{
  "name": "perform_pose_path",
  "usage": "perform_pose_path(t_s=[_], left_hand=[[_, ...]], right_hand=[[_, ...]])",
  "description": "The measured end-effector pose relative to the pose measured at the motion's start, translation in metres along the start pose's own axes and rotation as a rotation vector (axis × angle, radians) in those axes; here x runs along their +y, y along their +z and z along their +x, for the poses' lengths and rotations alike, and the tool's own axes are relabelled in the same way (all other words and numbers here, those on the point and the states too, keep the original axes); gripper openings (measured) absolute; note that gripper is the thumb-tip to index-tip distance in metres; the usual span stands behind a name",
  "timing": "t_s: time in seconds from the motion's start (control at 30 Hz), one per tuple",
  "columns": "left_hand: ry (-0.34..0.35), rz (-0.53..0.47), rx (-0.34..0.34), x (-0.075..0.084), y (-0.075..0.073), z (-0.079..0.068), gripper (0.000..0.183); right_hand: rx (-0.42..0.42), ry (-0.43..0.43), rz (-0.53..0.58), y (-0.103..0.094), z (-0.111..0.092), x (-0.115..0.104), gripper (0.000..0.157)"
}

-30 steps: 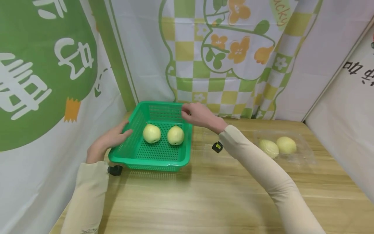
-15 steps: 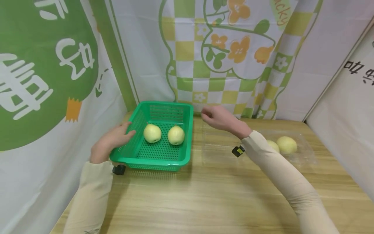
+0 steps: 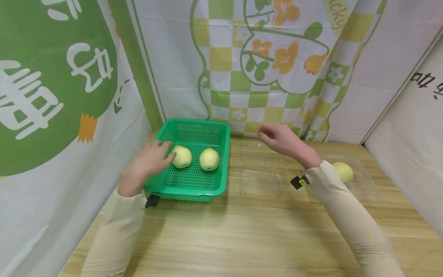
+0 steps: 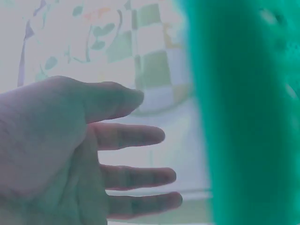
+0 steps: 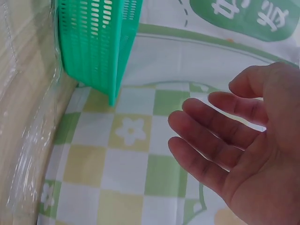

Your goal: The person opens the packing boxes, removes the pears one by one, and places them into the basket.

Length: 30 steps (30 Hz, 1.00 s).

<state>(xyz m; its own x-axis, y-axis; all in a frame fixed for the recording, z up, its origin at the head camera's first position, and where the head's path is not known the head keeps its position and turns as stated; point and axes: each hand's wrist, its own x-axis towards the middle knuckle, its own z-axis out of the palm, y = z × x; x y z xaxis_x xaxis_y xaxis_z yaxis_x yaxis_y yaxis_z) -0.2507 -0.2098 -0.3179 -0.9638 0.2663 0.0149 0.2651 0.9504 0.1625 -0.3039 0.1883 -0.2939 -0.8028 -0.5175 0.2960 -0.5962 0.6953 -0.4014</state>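
Note:
My left hand [image 3: 147,163] hovers over the left rim of a green plastic basket [image 3: 225,161], its fingers spread and holding nothing. Inside the basket lie two pale yellow-green pears [image 3: 209,159], the left pear [image 3: 182,157] partly behind my fingertips. In the left wrist view the fingers are straight, with the blurred basket wall beside them. My right hand [image 3: 285,140] is raised above a clear plastic container [image 3: 260,181], right of the basket. The right wrist view shows its fingers [image 5: 211,136] loosely bent with nothing in them. Another pear [image 3: 342,171] sits in clear plastic behind my right sleeve.
A wooden table [image 3: 221,238] carries everything. Behind it hangs a checked, flowered curtain [image 3: 238,80]. White printed cloth walls stand at the left and right. The clear plastic [image 3: 367,184] at the right reaches close to the right wall.
My right hand has moved right, away from the basket's right rim, over the clear container. My left hand has lifted from the left rim and shifted right over the basket. The pears stay put.

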Motion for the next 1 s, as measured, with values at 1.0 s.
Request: perform_pose_path(t_s=[1.0], left_hand=[[0.868, -0.163, 0.828, 0.148, 0.042, 0.005, 0.02]], right_hand=[[0.051, 0.412, -0.029, -0.09, -0.117, 0.098, 0.046]])
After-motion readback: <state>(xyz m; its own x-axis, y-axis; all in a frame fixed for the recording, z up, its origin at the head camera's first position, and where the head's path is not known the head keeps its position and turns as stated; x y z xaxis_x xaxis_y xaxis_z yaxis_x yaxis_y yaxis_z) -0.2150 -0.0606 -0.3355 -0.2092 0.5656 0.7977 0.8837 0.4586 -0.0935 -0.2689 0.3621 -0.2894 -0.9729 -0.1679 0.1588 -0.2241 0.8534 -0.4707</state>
